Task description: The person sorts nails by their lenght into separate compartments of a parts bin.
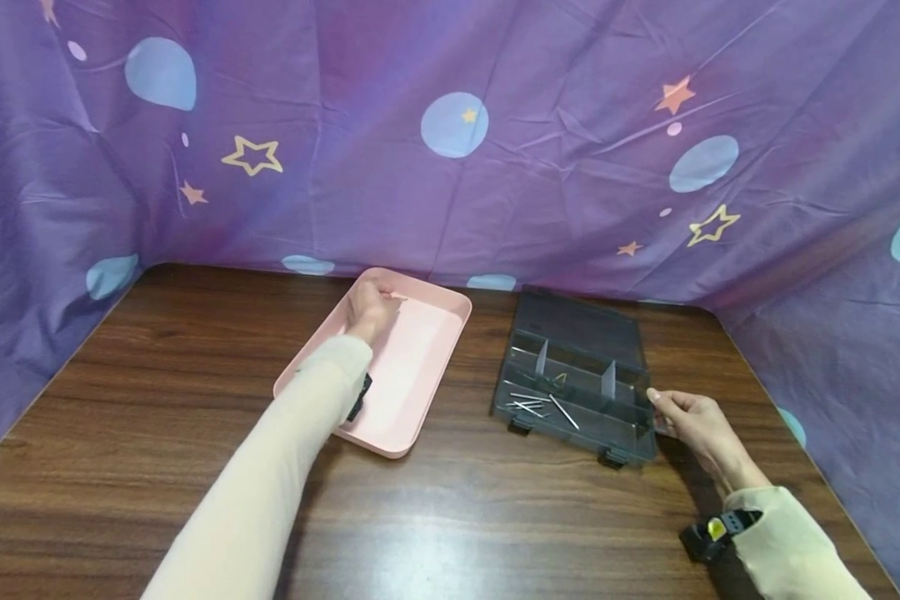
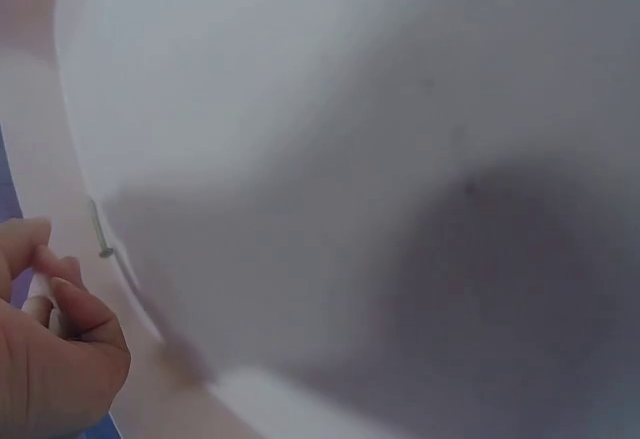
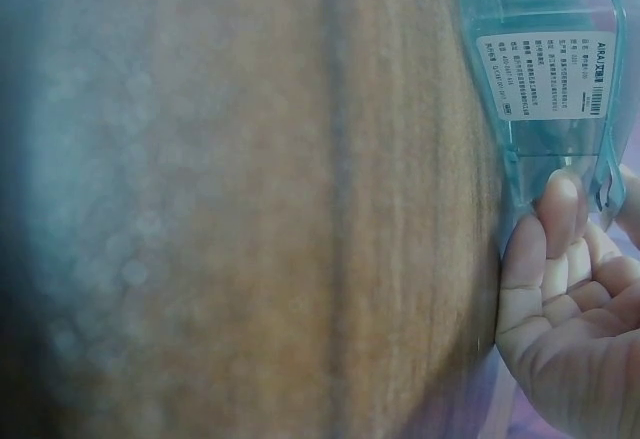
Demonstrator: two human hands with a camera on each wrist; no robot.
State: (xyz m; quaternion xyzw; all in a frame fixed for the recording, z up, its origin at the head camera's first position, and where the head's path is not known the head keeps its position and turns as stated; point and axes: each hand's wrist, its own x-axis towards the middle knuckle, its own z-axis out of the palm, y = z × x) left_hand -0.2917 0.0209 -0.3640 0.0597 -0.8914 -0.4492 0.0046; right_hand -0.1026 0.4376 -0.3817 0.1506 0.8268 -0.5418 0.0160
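In the head view, my left hand [image 1: 372, 312] reaches into the far end of a pink tray [image 1: 438, 379] with its fingers curled. The left wrist view has a small metal nail [image 2: 101, 231] with a flat head by the tray wall, just beyond the fingertips of the left hand [image 2: 60, 349]. Nothing clearly shows between those fingers. To the right, my right hand [image 1: 701, 429] grips the right side of a smoky, see-through compartment box [image 1: 577, 442], thumb at the rim. Several thin silver nails [image 1: 528, 405] lie in its front compartment.
The box's lid [image 1: 577, 325] is laid back flat behind it. Two upright dividers split the rear row, where a small brassy piece [image 1: 560, 380] shows. Brown wood-grain table [image 1: 157, 383] surrounds both containers. A purple patterned cloth [image 1: 555, 167] hangs along the back and sides.
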